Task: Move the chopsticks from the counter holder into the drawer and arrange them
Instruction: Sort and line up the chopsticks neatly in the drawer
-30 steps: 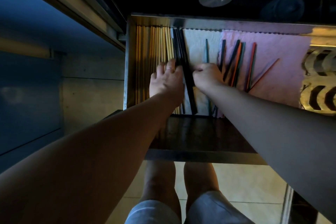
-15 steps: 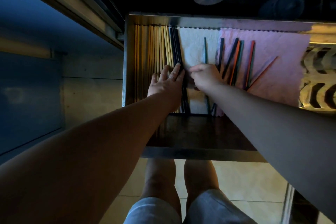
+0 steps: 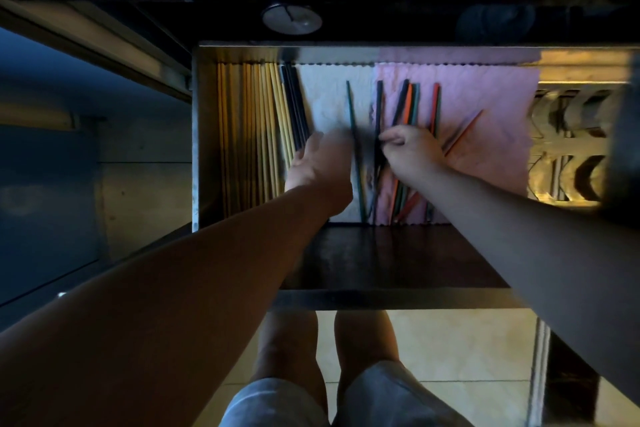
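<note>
Dim kitchen, open drawer [image 3: 346,54], cloth-lined. Wooden chopsticks [image 3: 249,135] lay packed at its left, long axes front-to-back, tip ends unclear. Left hand [image 3: 318,163] was blurred, grip not tellable. Right hand [image 3: 412,152] pinched a dark chopstick [image 3: 378,104] among the fanned loose coloured chopsticks [image 3: 434,104]. Arranging step; next likely means laying it leftward, parallel.

Yellow, black, coloured chopsticks [image 3: 263,121] lie in drawer [image 3: 346,54].

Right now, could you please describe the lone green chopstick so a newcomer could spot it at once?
Find the open metal drawer, then the white cloth between the tidy yellow and black row and the pink cloth. The dark green chopstick lies there alone, slightly slanted; the other loose sticks crowd the pink cloth.
</note>
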The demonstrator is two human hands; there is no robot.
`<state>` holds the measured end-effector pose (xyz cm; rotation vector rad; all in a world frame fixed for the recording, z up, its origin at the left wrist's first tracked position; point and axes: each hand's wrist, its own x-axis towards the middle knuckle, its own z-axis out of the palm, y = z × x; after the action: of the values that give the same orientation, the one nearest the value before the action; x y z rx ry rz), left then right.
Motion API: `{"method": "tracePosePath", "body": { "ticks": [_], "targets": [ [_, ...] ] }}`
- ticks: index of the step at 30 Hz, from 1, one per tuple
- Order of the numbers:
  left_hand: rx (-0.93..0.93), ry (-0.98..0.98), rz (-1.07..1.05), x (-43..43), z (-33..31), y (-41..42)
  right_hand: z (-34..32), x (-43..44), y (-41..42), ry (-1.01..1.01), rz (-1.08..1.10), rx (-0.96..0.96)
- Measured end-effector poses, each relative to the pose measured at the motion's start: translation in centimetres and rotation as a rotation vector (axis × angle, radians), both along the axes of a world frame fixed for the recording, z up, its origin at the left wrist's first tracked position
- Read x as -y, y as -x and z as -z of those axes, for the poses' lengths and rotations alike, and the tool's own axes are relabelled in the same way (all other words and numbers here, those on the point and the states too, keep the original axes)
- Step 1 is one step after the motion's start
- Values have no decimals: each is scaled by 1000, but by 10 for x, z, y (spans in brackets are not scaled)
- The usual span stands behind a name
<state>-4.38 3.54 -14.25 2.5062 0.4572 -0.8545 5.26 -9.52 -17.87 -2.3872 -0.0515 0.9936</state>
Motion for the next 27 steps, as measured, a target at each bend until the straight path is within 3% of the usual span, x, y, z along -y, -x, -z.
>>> {"method": "tracePosePath", "body": {
  "ticks": [13, 20, 24, 27],
  "targets": [
    [-110, 142, -223, 57, -2, -35, 7, 59, -21, -10, -4, 21],
    [-100, 116, -373, 72, 12, -44, 6, 81, -31, -26, -71, 37],
    [-92, 73, -402, 73, 22, -46, 12, 95, -38, 217, -159, 135],
    [-68, 38, -428, 73, 27, -48, 9, 98, -41, 219, -193, 154]
  ]
}}
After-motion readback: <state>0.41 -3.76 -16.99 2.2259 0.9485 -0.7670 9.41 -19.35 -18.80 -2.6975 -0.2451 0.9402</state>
